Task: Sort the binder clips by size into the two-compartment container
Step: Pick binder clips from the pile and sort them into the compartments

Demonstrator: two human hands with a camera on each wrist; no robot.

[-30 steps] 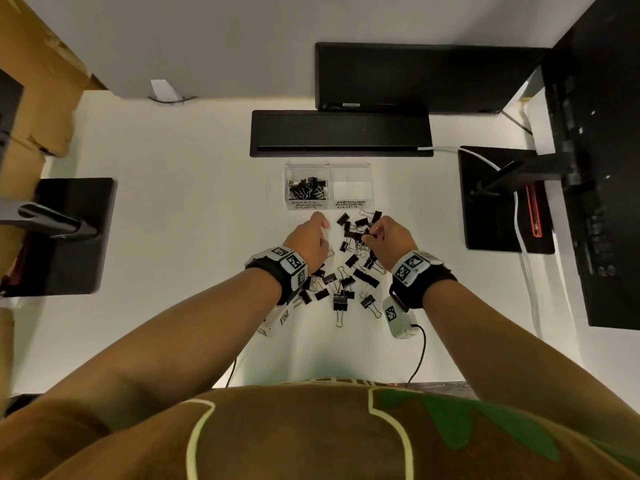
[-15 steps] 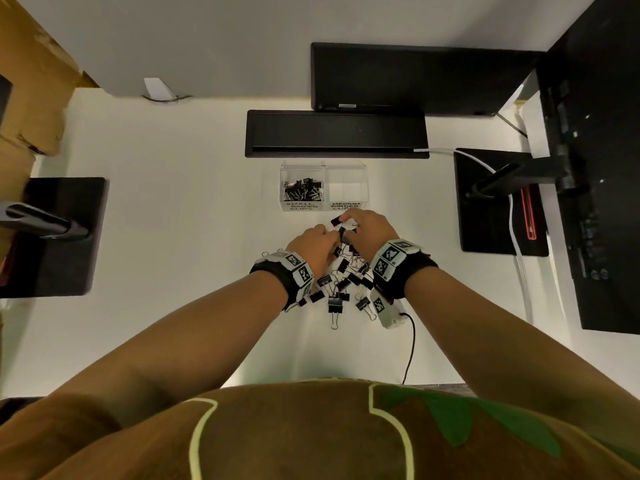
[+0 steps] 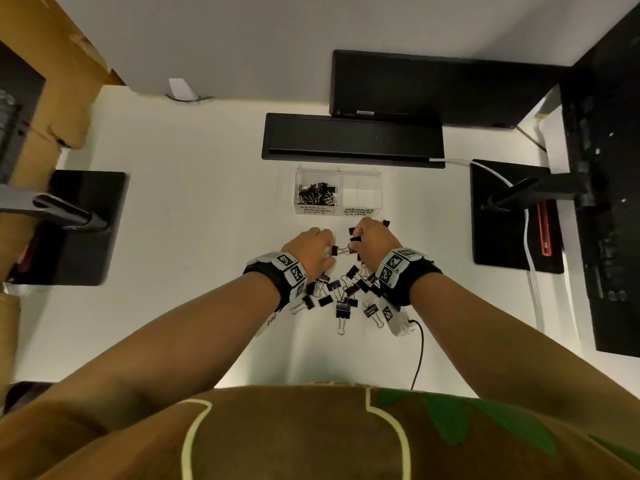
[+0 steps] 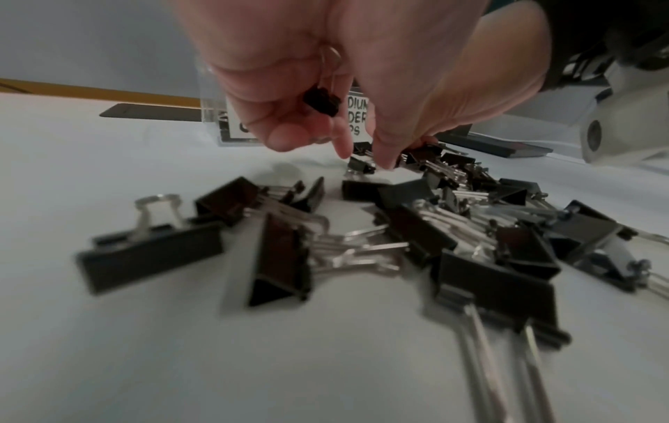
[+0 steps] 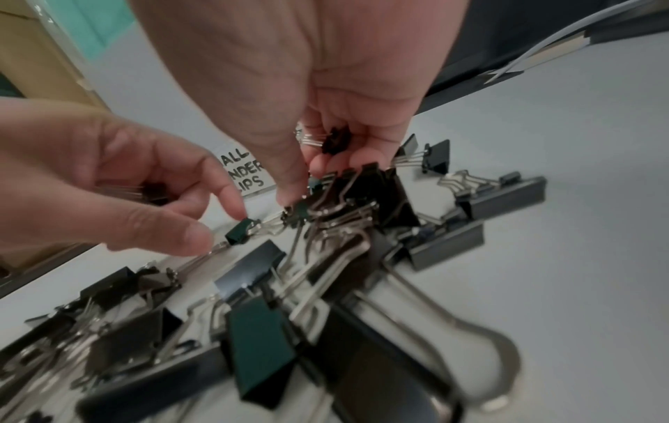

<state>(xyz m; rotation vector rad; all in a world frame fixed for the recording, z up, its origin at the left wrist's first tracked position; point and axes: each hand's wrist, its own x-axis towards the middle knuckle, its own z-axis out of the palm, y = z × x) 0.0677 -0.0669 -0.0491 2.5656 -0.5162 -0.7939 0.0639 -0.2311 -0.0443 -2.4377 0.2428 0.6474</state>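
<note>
A clear two-compartment container [image 3: 379, 188] stands beyond the pile; its left half holds small black clips [image 3: 317, 194] and its right half, labelled medium, is bare. A pile of black binder clips [image 3: 346, 292] of mixed sizes lies on the white table. My left hand [image 3: 311, 245] keeps one small clip [image 4: 322, 101] in its curled fingers while thumb and forefinger pinch another small clip [image 5: 240, 230] on the table. My right hand [image 3: 372, 237] holds a small clip [image 5: 336, 143] in its palm and pinches a further one [image 5: 302, 213] at the pile's far end.
A black keyboard [image 3: 353, 140] lies just behind the container, with a monitor [image 3: 433, 88] past it. Black stand bases sit at left [image 3: 79, 230] and right [image 3: 512, 216]. A white cable [image 3: 530, 244] runs along the right; a black wire [image 3: 419, 351] trails near me.
My right hand has moved left toward my left hand. Both hands now work close together at the far end of the pile.
</note>
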